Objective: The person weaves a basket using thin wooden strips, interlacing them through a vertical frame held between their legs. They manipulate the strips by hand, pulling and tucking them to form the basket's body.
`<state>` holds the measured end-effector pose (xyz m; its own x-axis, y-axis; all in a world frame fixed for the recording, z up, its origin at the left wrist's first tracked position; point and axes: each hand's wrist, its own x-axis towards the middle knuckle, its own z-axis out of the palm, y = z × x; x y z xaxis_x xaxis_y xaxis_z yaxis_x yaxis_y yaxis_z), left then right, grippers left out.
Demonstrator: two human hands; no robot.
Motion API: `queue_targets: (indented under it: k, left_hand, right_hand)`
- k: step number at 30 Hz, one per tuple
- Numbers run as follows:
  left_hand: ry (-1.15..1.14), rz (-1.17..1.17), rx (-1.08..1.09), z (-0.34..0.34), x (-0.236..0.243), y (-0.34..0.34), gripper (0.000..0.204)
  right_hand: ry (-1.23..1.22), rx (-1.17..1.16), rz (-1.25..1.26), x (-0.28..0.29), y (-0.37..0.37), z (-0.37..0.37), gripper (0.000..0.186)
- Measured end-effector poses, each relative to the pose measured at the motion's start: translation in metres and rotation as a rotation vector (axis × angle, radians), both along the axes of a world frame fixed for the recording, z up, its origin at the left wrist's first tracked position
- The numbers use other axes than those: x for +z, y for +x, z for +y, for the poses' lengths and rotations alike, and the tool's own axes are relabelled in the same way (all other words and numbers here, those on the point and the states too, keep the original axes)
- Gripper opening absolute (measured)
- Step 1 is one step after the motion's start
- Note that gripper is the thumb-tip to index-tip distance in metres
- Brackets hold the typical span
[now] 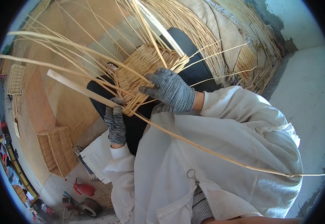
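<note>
On my lap sits a partly woven wicker basket, with long loose willow rods fanning out from its walls. My left hand, in a grey knitted glove, is closed round the near left corner of the basket, at the foot of a thick pale corner stick. My right hand, gloved alike, bends over the near wall. Its fingers are closed on a willow rod that runs in from the left. One long rod stretches from the near left corner across my white jacket to the right.
A large bundle of willow rods and a beige cloth lie beyond my right side. To the left are a finished wicker basket, more basketwork, white paper sheets and a red object on the floor.
</note>
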<state>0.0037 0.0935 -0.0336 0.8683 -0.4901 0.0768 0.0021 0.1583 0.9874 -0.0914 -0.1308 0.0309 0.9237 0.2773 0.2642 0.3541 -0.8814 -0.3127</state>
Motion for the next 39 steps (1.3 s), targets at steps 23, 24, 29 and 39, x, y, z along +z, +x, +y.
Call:
queue_targets:
  k: [23,24,29,39]
  left_hand:
    - [0.025,-0.047,0.117,-0.016,-0.012,-0.01,0.049]
    - [0.062,-0.085,0.127,-0.018,-0.014,-0.01,0.049]
    - [0.091,-0.119,0.706,0.025,0.092,-0.025,0.035]
    - [0.547,-0.373,0.105,-0.086,0.043,-0.02,0.027]
  right_hand:
    - [1.352,-0.328,0.147,0.001,-0.001,-0.092,0.008]
    - [1.46,-0.458,0.161,0.001,0.007,-0.084,0.008]
    - [1.408,-0.514,0.239,0.009,0.023,-0.075,0.015]
    - [1.091,-0.296,0.063,0.029,0.019,-0.071,0.016]
